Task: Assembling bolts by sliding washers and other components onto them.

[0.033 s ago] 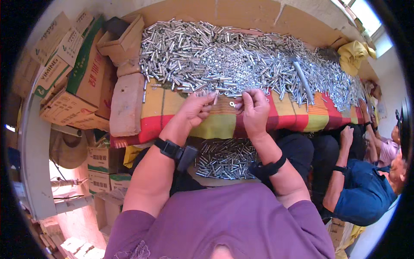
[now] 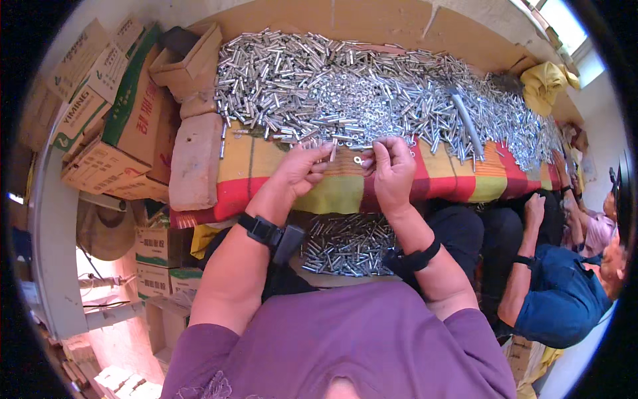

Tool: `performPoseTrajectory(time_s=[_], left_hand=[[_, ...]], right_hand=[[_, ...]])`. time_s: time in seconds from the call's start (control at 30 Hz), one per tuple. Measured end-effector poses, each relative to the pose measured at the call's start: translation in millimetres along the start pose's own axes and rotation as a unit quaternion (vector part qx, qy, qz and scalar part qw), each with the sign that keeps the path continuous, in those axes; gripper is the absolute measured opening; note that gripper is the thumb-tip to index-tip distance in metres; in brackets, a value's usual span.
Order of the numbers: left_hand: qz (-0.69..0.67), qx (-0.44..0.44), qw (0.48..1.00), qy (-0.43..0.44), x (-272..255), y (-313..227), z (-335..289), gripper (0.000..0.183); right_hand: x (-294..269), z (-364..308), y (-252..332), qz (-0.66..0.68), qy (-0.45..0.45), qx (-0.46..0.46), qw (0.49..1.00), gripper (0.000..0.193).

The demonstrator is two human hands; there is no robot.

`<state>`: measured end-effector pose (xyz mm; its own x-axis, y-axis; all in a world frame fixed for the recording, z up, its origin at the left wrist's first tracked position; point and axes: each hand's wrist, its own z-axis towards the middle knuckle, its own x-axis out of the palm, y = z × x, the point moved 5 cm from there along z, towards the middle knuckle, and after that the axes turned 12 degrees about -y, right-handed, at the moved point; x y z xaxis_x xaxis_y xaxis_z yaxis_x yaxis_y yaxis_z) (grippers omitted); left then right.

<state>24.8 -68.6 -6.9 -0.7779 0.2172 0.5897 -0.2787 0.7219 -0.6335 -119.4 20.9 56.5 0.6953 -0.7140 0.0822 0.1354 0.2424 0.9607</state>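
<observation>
My left hand (image 2: pixel 307 166) pinches a short metal bolt (image 2: pixel 332 152), held upright between thumb and forefinger. To its right, my right hand (image 2: pixel 393 166) is closed, thumb against fingertips; whatever is between them is too small or hidden to name. Beside those fingertips shows a small ring-shaped washer (image 2: pixel 358 160); whether the fingers touch it I cannot tell. Both hands are over a checked cloth (image 2: pixel 339 193) at the near edge of a wide heap of metal bolts (image 2: pixel 279 86). Loose washers and nuts (image 2: pixel 355 100) form the heap's middle.
A grey curved tube (image 2: pixel 468 126) lies on the heap. A pale block (image 2: pixel 195 159) and cardboard boxes (image 2: pixel 126 139) stand at left. Below the cloth, more bolts (image 2: pixel 349 246) fill a container. On the right sits a person in a blue shirt (image 2: pixel 565 292). A yellow cloth (image 2: pixel 545 86) is at far right.
</observation>
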Motion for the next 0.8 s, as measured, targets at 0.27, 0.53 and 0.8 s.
performPoseTrajectory(time_s=[0.27,0.53,0.8], left_hand=[[0.069,-0.012,0.996,0.056,10,2,-9,0.011],[0.188,0.066,0.98,0.011,12,7,-7,0.017],[-0.018,-0.034,0.999,-0.013,19,21,7,0.009]], right_hand=[[3,11,1,-0.004,0.006,-0.018,1.0,0.009],[7,8,-19,-0.089,0.164,0.101,0.977,0.016],[13,0,-28,-0.118,0.196,0.087,0.97,0.021]])
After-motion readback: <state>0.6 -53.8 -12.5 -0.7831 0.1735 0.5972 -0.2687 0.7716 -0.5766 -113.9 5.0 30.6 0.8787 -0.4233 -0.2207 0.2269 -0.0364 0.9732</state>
